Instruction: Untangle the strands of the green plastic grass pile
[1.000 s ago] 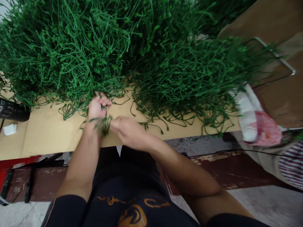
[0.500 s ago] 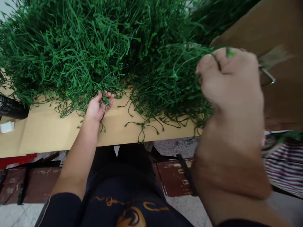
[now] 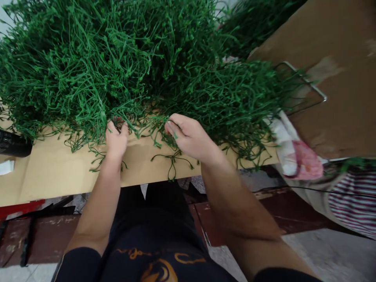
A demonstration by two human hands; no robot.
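A big heap of green artificial grass stems, thin and branching, covers the back of the table. My left hand is at the heap's front edge, its fingers curled in among the stems. The fingertips are partly hidden there, and some strands trail below the hand. To its right, my right hand is closed in a pinch on a few green stems, whose ends show at the fingertips. Just in front of the hands, a loose stem lies on the tan cardboard table cover.
At the right leans a brown cardboard sheet with a bent metal rod before it. Below are a white-and-pink cloth and striped fabric. A black bottle and white paper sit at the left.
My right hand has come down and left from the raised spot at the right, close beside my left hand. My left hand has turned palm down and reaches into the stems.
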